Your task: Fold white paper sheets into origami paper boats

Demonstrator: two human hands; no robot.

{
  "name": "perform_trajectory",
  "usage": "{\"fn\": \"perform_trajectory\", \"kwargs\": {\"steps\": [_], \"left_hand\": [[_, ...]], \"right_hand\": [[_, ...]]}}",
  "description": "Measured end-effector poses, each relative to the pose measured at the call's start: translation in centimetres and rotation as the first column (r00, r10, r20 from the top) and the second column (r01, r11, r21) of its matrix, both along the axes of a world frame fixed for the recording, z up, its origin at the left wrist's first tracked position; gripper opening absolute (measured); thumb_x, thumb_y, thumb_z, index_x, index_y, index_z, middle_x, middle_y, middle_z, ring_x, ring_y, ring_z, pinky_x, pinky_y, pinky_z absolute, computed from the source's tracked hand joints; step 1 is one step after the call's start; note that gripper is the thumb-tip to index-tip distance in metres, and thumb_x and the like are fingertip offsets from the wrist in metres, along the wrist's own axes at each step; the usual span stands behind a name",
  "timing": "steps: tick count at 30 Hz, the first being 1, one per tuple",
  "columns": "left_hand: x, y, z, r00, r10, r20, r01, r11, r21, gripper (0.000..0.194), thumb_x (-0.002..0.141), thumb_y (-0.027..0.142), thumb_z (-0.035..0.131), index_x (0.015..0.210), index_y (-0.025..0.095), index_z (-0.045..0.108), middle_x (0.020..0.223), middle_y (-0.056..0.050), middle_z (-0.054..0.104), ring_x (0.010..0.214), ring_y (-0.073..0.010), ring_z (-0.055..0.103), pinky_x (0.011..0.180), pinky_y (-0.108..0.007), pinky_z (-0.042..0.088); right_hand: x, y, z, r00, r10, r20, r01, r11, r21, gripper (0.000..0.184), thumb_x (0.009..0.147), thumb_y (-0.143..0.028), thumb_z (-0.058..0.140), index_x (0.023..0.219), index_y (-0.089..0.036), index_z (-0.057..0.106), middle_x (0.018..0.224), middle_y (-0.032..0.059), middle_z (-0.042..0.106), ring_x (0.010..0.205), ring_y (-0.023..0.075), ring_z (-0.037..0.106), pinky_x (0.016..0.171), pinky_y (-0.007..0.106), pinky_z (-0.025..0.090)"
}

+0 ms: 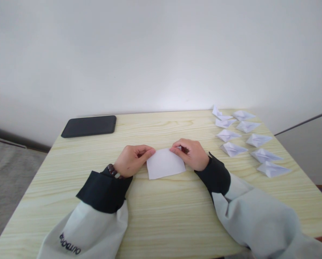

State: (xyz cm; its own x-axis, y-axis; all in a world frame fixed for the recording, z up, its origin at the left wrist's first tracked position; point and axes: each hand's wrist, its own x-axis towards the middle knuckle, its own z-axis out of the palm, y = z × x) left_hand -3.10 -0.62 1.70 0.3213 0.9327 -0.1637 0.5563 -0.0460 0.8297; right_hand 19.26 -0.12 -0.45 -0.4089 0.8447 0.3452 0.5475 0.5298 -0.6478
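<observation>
A small white sheet of paper (pixel 166 165) is held between my two hands over the middle of the table. My left hand (pixel 135 158) pinches its upper left corner between thumb and fingers. At the upper right corner, my right hand (pixel 190 153) grips the sheet the same way. The paper looks flat, with its near edge hanging free toward me. Whether it is one layer or folded double, I cannot tell.
Several folded white paper boats (pixel 232 149) stand in two rows at the table's right side. A black smartphone (pixel 89 126) lies at the back left. The pale wood-grain table (pixel 161 216) meets a white wall (pixel 161 54) at its far edge.
</observation>
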Motion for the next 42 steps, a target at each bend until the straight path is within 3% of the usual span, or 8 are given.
{"fn": "perform_trajectory", "kwargs": {"steps": [4,9,13,17,25,31,37,42], "left_hand": [[-0.2,0.2,-0.4,1.0,-0.008,0.01,0.007,1.0,0.028,0.04,0.079,0.051,0.049,0.084,0.015,0.067,0.065,-0.001,0.065,0.052,-0.0115,0.054,0.048,-0.021,0.044],[-0.1,0.3,-0.9,0.968,0.189,-0.164,-0.131,0.942,0.311,0.035,0.082,0.045,0.048,0.089,0.017,0.067,0.074,-0.002,0.068,0.056,-0.0124,0.055,0.055,-0.024,0.046],[-0.1,0.4,-1.4,0.953,0.07,-0.295,0.123,0.799,0.588,0.028,0.084,0.033,0.051,0.104,0.019,0.064,0.101,-0.007,0.064,0.09,-0.0192,0.055,0.079,-0.033,0.047],[0.1,0.2,-1.9,0.899,-0.038,-0.437,0.341,0.687,0.641,0.028,0.086,0.031,0.05,0.11,0.023,0.062,0.113,-0.007,0.057,0.103,-0.023,0.046,0.087,-0.04,0.043],[0.3,-0.2,-2.1,0.864,-0.036,-0.503,0.398,0.662,0.636,0.032,0.087,0.022,0.046,0.116,0.02,0.057,0.107,-0.009,0.056,0.103,-0.0246,0.043,0.087,-0.043,0.041],[0.3,-0.3,-1.9,0.867,-0.03,-0.497,0.384,0.677,0.628,0.031,0.086,0.017,0.045,0.115,0.019,0.057,0.102,-0.009,0.056,0.098,-0.0232,0.045,0.083,-0.042,0.043],[0.3,-0.4,-2.0,0.859,-0.001,-0.512,0.382,0.667,0.639,0.028,0.087,0.032,0.05,0.111,0.022,0.061,0.099,-0.007,0.059,0.096,-0.0231,0.046,0.081,-0.04,0.043],[0.4,-0.4,-1.9,0.847,0.005,-0.531,0.392,0.669,0.631,0.029,0.087,0.032,0.05,0.112,0.022,0.061,0.098,-0.007,0.058,0.093,-0.0229,0.047,0.079,-0.039,0.043]], "right_hand": [[0.0,0.1,0.1,0.999,-0.033,-0.023,0.031,0.998,-0.048,0.02,0.084,-0.033,0.054,0.075,-0.017,0.063,0.066,-0.0001,0.062,0.054,0.0087,0.05,0.054,0.021,0.038],[0.2,0.3,-0.5,0.982,-0.177,-0.058,0.177,0.984,-0.003,0.015,0.072,-0.03,0.068,0.078,-0.018,0.063,0.063,-0.0006,0.063,0.057,0.0113,0.052,0.058,0.024,0.042],[0.1,0.5,-1.1,0.968,-0.236,-0.085,0.242,0.968,0.073,0.007,0.074,-0.022,0.065,0.08,-0.018,0.066,0.067,0.0012,0.064,0.06,0.0121,0.056,0.059,0.025,0.047],[-0.1,0.3,-1.4,0.984,-0.175,-0.032,0.178,0.962,0.205,0.012,0.081,-0.018,0.057,0.085,-0.017,0.068,0.082,0.0054,0.066,0.072,0.0135,0.06,0.066,0.025,0.051],[0.7,0.0,-1.2,0.969,0.157,0.19,-0.217,0.909,0.357,0.027,0.088,-0.013,0.047,0.111,-0.012,0.062,0.11,0.0085,0.065,0.093,0.0172,0.057,0.085,0.032,0.05],[1.3,0.2,-1.2,0.943,0.259,0.209,-0.315,0.898,0.306,0.03,0.089,-0.014,0.046,0.115,-0.016,0.059,0.118,0.005,0.062,0.101,0.0178,0.055,0.088,0.035,0.05],[1.8,0.6,-1.2,0.936,0.323,0.143,-0.349,0.906,0.239,0.033,0.089,-0.011,0.043,0.116,-0.02,0.059,0.116,0.0028,0.063,0.105,0.0155,0.055,0.091,0.033,0.049],[1.5,0.2,-0.9,0.979,0.135,0.155,-0.161,0.973,0.167,0.035,0.084,-0.02,0.055,0.119,-0.021,0.057,0.112,0.0041,0.065,0.103,0.0192,0.056,0.09,0.038,0.046]]}}
